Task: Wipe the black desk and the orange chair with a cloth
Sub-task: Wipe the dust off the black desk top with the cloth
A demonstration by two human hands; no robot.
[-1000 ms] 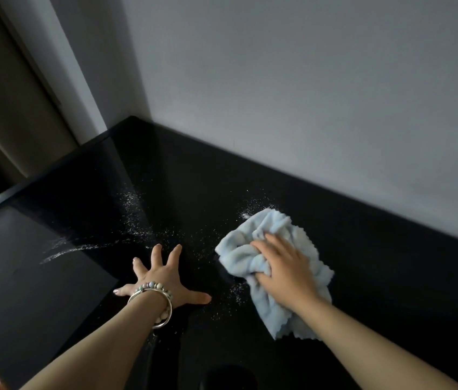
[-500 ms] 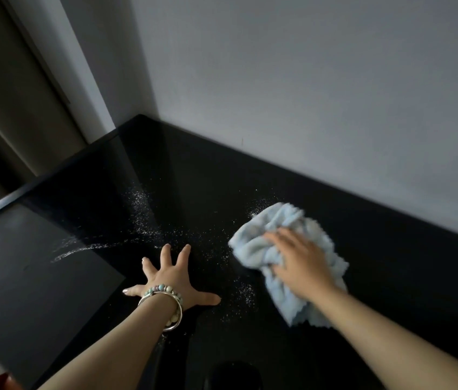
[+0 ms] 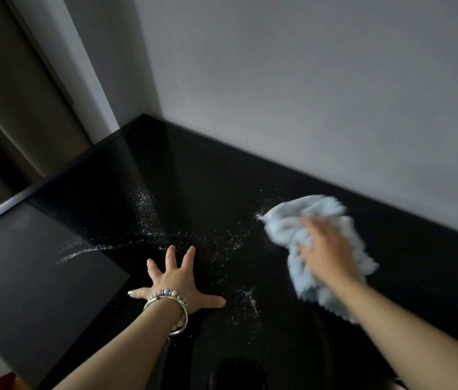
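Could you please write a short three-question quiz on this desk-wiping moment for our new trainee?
1. True or false: the left hand lies flat with fingers spread on the black desk.
2. Which hand presses the light blue cloth? A) left B) right C) both
3. Fill in: white specks lie mostly to the ____ of the cloth.

Key: 1 true. 2 B, the right hand. 3 left.
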